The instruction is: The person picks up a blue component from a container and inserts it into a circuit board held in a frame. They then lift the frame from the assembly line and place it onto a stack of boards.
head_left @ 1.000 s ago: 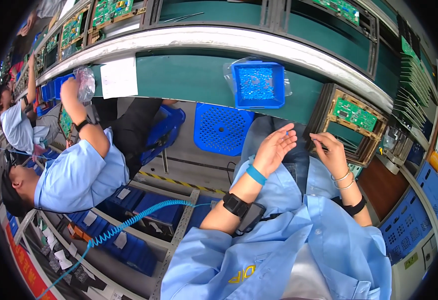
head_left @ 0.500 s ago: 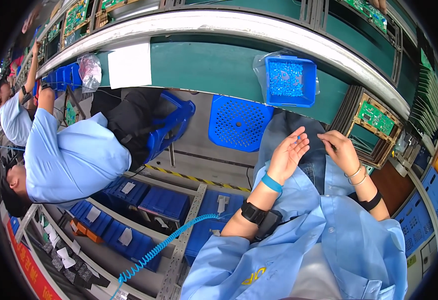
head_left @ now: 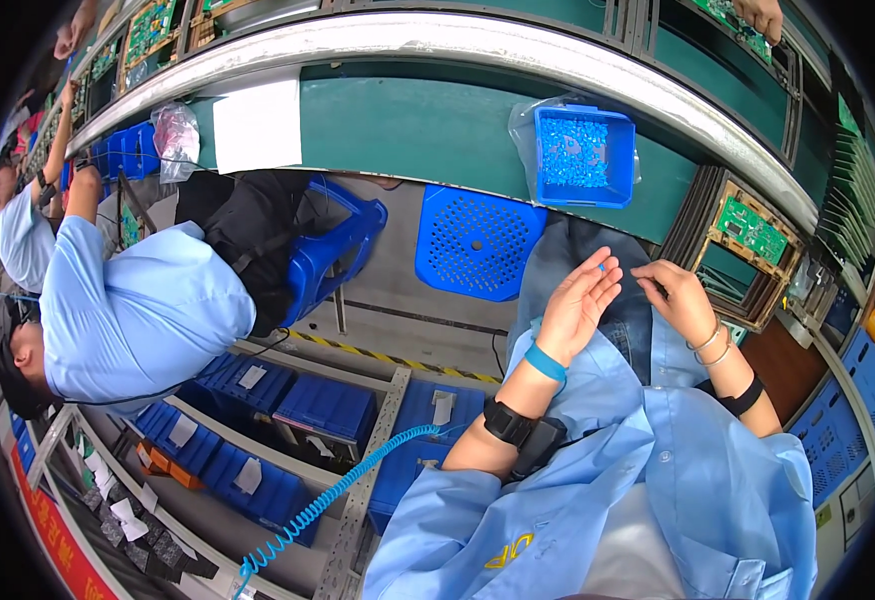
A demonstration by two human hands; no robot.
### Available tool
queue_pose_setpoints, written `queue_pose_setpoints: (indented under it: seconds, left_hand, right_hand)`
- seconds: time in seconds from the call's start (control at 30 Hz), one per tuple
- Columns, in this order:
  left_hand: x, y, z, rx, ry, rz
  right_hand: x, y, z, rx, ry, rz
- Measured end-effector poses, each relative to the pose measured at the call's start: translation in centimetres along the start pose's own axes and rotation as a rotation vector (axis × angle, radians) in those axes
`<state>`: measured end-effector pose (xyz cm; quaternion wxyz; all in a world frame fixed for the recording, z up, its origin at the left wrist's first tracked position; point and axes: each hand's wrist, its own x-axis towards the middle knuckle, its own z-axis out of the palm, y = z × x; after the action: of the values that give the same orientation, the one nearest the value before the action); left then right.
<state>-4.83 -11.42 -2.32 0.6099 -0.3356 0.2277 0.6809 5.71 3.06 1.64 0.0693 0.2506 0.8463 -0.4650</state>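
While the left hand (head_left: 578,305) lies open—the right hand (head_left: 680,298) pinches, contents unclear.

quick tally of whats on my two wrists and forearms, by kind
blue wristband on the left hand side: 1
black strap bands, one each arm: 2
thin bangles by the right hand: 2
total: 5

Green bench (head_left: 428,120) — blue bin (head_left: 585,157), perhaps bagged
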Motion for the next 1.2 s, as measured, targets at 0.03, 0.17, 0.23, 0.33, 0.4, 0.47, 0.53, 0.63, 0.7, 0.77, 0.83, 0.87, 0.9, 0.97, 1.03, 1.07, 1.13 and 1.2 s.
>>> queue_pose_setpoints:
  seconds: [0.03,0.17,0.23,0.33,0.4,0.47,0.53,0.63,0.7,0.77,0.83,0.87,0.9,0.97,1.03,1.07,1.13,1.2]
  left_hand:
    - [0.0,0.0,0.1,0.0,0.002,0.002]
    - [0.2,0.0,0.3,0.0,-0.005,0.006]
    - [0.3,-0.1,0.3,0.0,-0.023,0.003]
    - [0.4,-0.3,0.3,0.005,-0.025,-0.015]
    - [0.4,-0.3,0.3,0.01,-0.023,-0.025]
    - [0.6,-0.2,0.4,0.02,-0.03,-0.025]
    - [0.7,-0.2,0.5,0.033,-0.031,-0.027]
    - [0.9,-0.1,0.9,0.077,-0.02,-0.023]
    - [1.2,-0.2,1.6,0.126,-0.003,-0.032]
    - [1.7,-0.1,2.2,0.207,0.029,-0.043]
    - [2.5,0.1,2.8,0.222,-0.096,-0.053]
    - [2.8,0.3,3.3,0.273,-0.084,-0.033]
    - [3.1,0.8,3.9,0.323,-0.078,-0.018]
    - [3.0,1.6,5.1,0.664,-0.039,0.115]
    - [2.8,1.9,6.6,0.94,-0.009,0.18]
    - [3.1,1.9,7.0,1.022,0.003,0.187]
    - [4.0,2.6,6.7,1.007,-0.039,0.145]
    - [4.7,2.1,6.3,1.011,-0.055,0.076]
  right_hand:
    - [0.0,0.1,0.0,-0.003,-0.012,-0.001]
    - [-0.2,-0.1,-0.2,-0.007,-0.026,-0.005]
    - [-0.2,-0.3,-0.3,0.0,-0.006,-0.005]
    - [-0.6,-0.5,-0.3,-0.009,-0.021,0.035]
    - [-0.7,-0.5,-0.2,-0.009,-0.026,0.055]
    - [-0.8,0.0,-0.1,0.001,0.005,0.037]
    - [-0.8,0.3,-0.1,0.011,0.026,0.028]
    - [-0.9,0.8,-0.4,0.056,0.086,0.035]
    - [-1.3,1.2,-1.3,0.079,0.09,0.078]
    - [-1.8,1.9,-2.2,0.117,0.081,0.16]
    - [-2.8,2.7,-3.7,0.045,0.203,0.157]
    - [-3.4,4.3,-4.2,0.031,0.288,0.113]
    - [-3.7,6.1,-4.4,-0.008,0.376,0.07]
    - [-5.0,8.0,-5.7,0.035,0.476,0.211]
    - [-6.2,10.0,-6.4,0.173,0.59,0.419]
    - [-7.2,11.6,-6.5,0.204,0.676,0.449]
    - [-8.0,14.1,-6.8,0.417,0.833,0.529]
    - [-9.6,16.0,-7.1,0.644,0.966,0.567]
